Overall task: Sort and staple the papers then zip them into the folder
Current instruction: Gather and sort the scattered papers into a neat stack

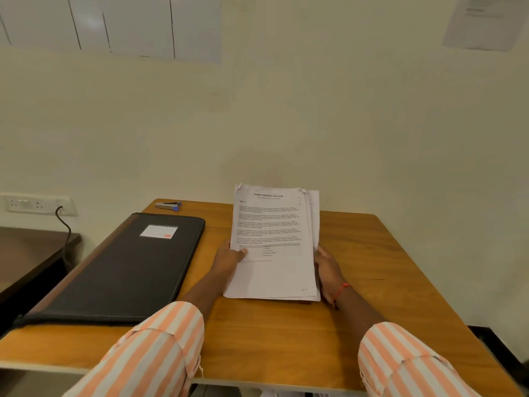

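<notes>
A stack of printed papers [273, 224] is held tilted up above the middle of the wooden table [372, 282]. My left hand [229, 257] grips its left edge, with the thumb on the top page. At the right edge, my right hand [327, 267] grips the stack, mostly behind the sheets. Left of the papers a black zip folder [126, 270] lies flat and closed, with a white and red label on its cover. Near the table's far left corner lies a silver stapler [169, 205] with a blue end.
A cream wall stands right behind the table. A wall socket [37, 204] with a dark cable is at the left, above a lower dark brown table [31, 253]. Sheets are pinned on the wall at top left and top right.
</notes>
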